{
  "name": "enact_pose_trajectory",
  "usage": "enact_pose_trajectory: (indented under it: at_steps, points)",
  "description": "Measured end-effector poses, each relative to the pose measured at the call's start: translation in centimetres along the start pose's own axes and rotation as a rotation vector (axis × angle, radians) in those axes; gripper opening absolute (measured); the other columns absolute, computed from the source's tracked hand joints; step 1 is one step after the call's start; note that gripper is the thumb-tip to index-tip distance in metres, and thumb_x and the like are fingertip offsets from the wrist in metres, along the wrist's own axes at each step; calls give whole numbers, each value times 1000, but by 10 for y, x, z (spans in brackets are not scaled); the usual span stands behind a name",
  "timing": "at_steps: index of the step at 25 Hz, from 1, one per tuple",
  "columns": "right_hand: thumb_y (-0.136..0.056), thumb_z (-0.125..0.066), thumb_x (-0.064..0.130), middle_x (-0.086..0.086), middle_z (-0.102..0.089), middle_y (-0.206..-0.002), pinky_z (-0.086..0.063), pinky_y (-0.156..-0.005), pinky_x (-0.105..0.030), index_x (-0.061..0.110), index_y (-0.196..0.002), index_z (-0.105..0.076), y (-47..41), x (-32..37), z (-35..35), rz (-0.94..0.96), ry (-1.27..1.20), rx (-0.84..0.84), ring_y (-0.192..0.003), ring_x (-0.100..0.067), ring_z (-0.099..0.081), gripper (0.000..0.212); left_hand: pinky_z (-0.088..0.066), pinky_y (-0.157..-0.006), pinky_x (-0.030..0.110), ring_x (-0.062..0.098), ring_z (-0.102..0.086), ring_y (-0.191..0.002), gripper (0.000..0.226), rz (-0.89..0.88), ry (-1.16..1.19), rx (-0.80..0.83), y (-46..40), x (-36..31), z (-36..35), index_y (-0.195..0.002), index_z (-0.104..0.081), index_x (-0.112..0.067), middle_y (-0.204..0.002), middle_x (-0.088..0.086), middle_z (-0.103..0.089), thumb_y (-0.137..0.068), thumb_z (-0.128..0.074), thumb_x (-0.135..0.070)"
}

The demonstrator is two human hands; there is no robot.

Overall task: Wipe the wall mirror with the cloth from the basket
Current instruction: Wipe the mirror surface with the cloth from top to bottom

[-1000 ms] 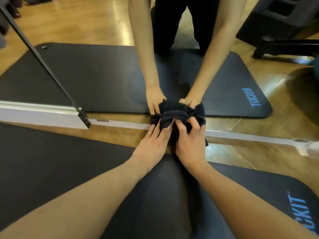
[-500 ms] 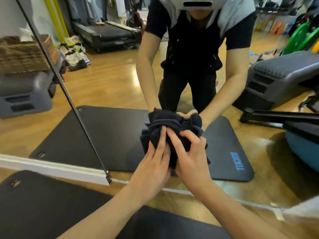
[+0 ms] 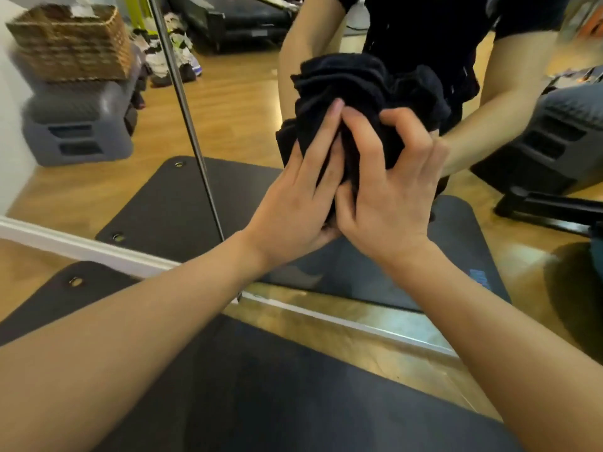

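Observation:
A bunched dark cloth (image 3: 346,89) is pressed flat against the wall mirror (image 3: 235,102). My left hand (image 3: 297,197) lies on its lower left with straight fingers pushing it to the glass. My right hand (image 3: 388,187) sits beside it on the right, fingers curled into the cloth's folds. The two hands touch at the thumbs. The mirror shows my own arms and the cloth's far side. A woven basket (image 3: 71,44) appears as a reflection at the upper left, on a grey step block (image 3: 78,128).
A dark seam bar (image 3: 186,112) runs down the mirror left of my hands. A white baseboard (image 3: 81,246) edges the mirror's foot. I kneel on a black exercise mat (image 3: 261,386) on wood floor. A reflected bench (image 3: 561,138) stands at the right.
Both hands have slid the cloth up the mirror from its bottom edge to about chest height, and my view has lifted with them.

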State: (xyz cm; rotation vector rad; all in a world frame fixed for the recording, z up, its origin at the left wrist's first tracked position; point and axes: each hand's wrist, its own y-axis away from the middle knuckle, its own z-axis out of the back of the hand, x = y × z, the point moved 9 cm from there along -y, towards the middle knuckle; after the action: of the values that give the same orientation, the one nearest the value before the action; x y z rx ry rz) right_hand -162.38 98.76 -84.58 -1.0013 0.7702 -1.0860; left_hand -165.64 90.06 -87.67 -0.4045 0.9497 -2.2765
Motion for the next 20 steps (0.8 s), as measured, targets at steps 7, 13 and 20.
enact_pose_trajectory:
  at_steps: [7, 13, 20]
  points:
    - [-93, -51, 18, -7, -25, -137, -34, -107, -42, 22, -146, -37, 173, 23, -81, 17, 14, 106, -114, -33, -37, 55, -28, -123, 55, 46, -22, -153, 68, -21, -201, 77, 147, 12, -127, -152, -26, 15, -160, 37, -16, -99, -55, -15]
    - [-87, -59, 2, -11, -29, -135, -55, -85, -51, 9, -141, -49, 298, 23, -114, 4, 6, 264, -106, -34, -39, 55, -35, -119, 58, 44, -14, -150, 59, 0, 2, 296, 253, -5, -212, -153, -32, 7, -165, 16, -2, -96, -49, 5]
    - [-75, -63, -9, -15, -32, -135, -53, -90, -56, 11, -141, -45, 363, 11, -137, -206, -14, 548, -102, -41, -41, 71, -13, -127, 52, 45, -10, -155, 87, 103, -105, 765, 300, -26, -257, -161, -5, -1, -160, 19, 37, -97, -60, -18]
